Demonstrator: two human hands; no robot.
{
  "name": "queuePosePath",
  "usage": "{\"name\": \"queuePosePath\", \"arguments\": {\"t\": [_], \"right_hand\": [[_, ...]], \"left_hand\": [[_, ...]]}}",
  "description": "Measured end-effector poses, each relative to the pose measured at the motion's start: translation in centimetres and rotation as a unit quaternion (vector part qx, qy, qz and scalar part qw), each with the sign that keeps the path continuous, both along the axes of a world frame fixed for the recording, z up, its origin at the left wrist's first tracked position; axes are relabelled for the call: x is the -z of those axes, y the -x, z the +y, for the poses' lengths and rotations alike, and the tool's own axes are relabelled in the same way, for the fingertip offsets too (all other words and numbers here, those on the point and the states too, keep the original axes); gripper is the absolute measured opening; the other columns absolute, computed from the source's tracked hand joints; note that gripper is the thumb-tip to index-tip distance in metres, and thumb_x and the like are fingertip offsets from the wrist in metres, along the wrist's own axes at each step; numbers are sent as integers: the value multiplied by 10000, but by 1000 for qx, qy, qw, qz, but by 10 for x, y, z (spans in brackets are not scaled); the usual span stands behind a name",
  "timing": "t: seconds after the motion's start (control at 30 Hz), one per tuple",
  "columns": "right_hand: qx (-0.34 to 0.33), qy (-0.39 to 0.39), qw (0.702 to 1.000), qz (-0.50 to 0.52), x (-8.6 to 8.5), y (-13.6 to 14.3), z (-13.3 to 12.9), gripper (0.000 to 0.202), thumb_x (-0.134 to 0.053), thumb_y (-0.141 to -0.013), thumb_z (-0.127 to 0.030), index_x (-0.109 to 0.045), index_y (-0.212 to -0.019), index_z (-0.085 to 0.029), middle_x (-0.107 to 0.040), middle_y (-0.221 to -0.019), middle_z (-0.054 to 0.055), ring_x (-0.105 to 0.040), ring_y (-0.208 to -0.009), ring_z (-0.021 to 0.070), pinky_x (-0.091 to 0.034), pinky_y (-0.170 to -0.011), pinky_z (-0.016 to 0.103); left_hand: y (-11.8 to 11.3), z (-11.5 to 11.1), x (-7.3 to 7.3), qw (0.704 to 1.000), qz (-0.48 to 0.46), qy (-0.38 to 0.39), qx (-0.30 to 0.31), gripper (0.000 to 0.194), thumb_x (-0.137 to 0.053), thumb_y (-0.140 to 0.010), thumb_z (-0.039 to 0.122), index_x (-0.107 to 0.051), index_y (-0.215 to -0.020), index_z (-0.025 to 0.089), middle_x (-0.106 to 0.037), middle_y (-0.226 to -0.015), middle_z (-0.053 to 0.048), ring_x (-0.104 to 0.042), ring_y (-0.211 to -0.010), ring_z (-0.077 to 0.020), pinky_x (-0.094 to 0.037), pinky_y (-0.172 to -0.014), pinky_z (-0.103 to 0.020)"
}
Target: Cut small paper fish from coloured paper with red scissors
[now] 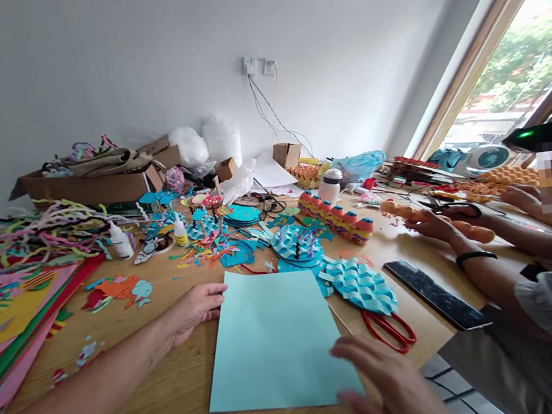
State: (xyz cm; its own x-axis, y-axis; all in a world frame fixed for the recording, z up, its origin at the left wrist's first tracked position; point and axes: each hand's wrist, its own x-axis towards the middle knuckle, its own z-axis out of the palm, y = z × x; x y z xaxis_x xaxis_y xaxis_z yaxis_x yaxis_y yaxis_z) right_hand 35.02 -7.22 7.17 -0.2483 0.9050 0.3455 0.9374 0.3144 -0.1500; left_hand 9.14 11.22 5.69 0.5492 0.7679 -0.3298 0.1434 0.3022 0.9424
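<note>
A sheet of light blue paper (276, 340) lies before me on the wooden table. My left hand (196, 312) is at its upper left edge, fingers stretched out and fingertips touching the paper. Over the lower right corner is my right hand (380, 381), slightly blurred, with thumb and fingers apart and nothing in it. Red-handled scissors (390, 330) lie to the right, their blades hidden beneath a woven blue paper fish (362, 283). A second paper fish (295, 245) with curled pipe cleaners sits behind the sheet.
Coloured paper (24, 322) is stacked at the left, near pipe cleaners (54, 232) and glue bottles (120, 241). Paper fish cutouts (119, 291) lie in front. A painted egg-carton strip (337, 216) stands behind. On the right are a phone (435, 292) and a co-worker's hands (432, 226) with scissors.
</note>
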Motion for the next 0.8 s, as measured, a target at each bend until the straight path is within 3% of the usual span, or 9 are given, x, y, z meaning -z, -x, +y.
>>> {"name": "queuePosePath", "arguments": {"t": [0.1, 0.27, 0.37, 0.43, 0.53, 0.7, 0.8], "right_hand": [[226, 7, 974, -18, 11, -36, -5, 303, -369, -880, -383, -562, -725, -209, -623, -784, 53, -613, -671, 189, -440, -522, 266], [316, 80, 943, -68, 25, -72, 0, 257, -363, -863, -293, -544, -707, -198, -613, -808, 65, -594, -716, 203, -401, -596, 292], [338, 139, 928, -72, 21, -76, 5, 199, -393, -849, -248, -544, -731, -193, -618, -790, 64, -585, -749, 209, -356, -577, 275], [345, 174, 920, -72, 16, -78, 9, 155, -415, -828, -216, -542, -741, -195, -621, -799, 63, -581, -774, 214, -328, -555, 264], [340, 210, 913, -79, 10, -84, 14, 138, -428, -783, -168, -533, -700, -198, -609, -747, 52, -569, -739, 206, -293, -534, 255], [281, 222, 934, 16, 5, -92, 16, 106, -461, -650, -133, -445, -560, -189, -514, -582, 5, -472, -584, 145, -282, -518, 251], [251, 286, 907, 180, 0, -93, 8, 118, -475, -577, -129, -383, -540, -194, -433, -512, -37, -401, -497, 102, -278, -463, 222]], "left_hand": [[1, -2, -6, 1000, 17, -10, 11, 587, -660, -640, 396, -514, -1143, 133, -572, -1170, -122, -522, -1062, -228, -424, -847, -333], [3, 0, -8, 991, 116, -64, 21, 512, -595, -672, 383, -518, -1138, 184, -570, -1158, -77, -531, -1030, -219, -443, -725, -278], [2, 3, -1, 967, 195, -163, 20, 462, -542, -684, 320, -542, -1125, 181, -577, -1118, -76, -545, -975, -234, -454, -736, -312], [-1, -1, 2, 927, 253, -275, 29, 428, -504, -678, 227, -574, -1096, 173, -563, -1127, -82, -541, -981, -237, -436, -831, -351], [-9, -22, 3, 855, 301, -409, 100, 426, -483, -682, 152, -607, -1085, 210, -504, -1239, -77, -478, -1117, -247, -355, -973, -381], [-23, -76, 0, 785, 316, -448, 287, 568, -634, -670, 254, -514, -1222, 318, -368, -1408, -82, -282, -1292, -322, -247, -1032, -508], [-27, -91, -1, 777, 331, -427, 322, 652, -667, -667, 295, -445, -1277, 346, -309, -1434, -90, -234, -1305, -353, -217, -1020, -570]]}}
